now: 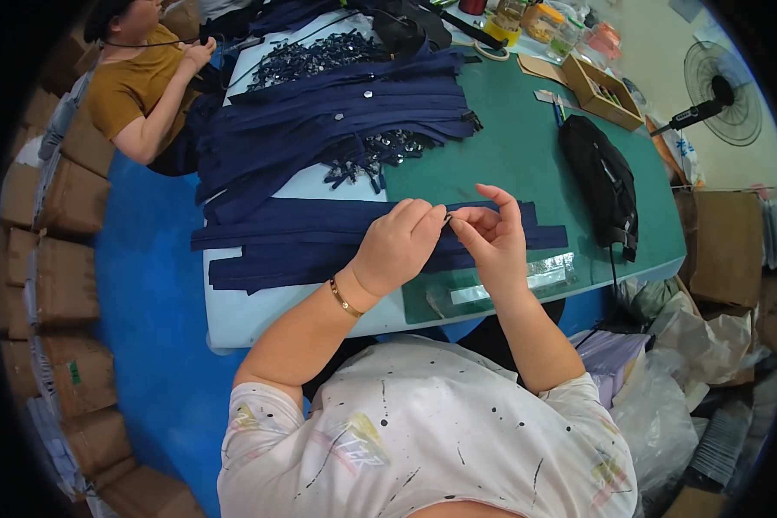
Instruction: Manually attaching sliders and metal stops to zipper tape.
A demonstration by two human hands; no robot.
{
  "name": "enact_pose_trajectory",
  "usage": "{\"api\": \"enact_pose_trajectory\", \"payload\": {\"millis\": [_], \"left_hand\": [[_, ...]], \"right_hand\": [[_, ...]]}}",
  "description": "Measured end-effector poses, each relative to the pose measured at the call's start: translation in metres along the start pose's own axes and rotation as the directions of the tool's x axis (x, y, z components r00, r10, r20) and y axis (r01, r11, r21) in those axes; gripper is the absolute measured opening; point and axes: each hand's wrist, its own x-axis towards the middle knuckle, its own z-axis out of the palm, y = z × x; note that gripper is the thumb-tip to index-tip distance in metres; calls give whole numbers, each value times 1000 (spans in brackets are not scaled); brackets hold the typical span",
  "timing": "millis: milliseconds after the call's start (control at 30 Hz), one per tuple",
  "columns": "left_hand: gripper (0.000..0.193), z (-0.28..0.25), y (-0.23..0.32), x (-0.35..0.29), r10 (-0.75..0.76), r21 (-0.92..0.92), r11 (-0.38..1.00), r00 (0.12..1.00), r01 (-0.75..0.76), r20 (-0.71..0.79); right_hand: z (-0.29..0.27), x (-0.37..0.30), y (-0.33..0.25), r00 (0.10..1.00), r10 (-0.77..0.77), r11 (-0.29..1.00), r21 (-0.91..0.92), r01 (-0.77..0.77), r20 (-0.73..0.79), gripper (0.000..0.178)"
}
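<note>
My left hand [397, 245] and my right hand [495, 237] meet over long navy fabric strips [302, 226] near the table's front edge. Between their fingertips is a small dark piece [447, 219], too small to name. The right thumb and index finger pinch it, while another right finger is raised. The left fingers are closed at its other side, their tips partly hidden. Beyond the hands lies a thick stack of navy strips [319, 129]. Small shiny dark pieces [380, 154] lie in a pile beside that stack, with a larger heap [315, 59] farther back.
A black pouch [603, 177] lies at the right of the green mat [509, 147]. A wooden box [603, 91], jars [544, 22] and a fan [721, 93] are at the far right. Another person [151, 86] sits at the far left, near stacked cartons [67, 281]. A clear plastic packet [527, 274] lies in front.
</note>
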Motion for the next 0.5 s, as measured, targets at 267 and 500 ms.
{"api": "enact_pose_trajectory", "payload": {"millis": [267, 500], "left_hand": [[27, -5, 0, 1, 127, 134, 983, 992, -126, -3], [11, -1, -16, 9, -335, -427, 859, 941, 284, -47]], "right_hand": [[1, 11, 2, 825, 550, 695, 477, -538, 129, 40], [-13, 71, 26, 884, 427, 904, -60, -423, 193, 29]]}}
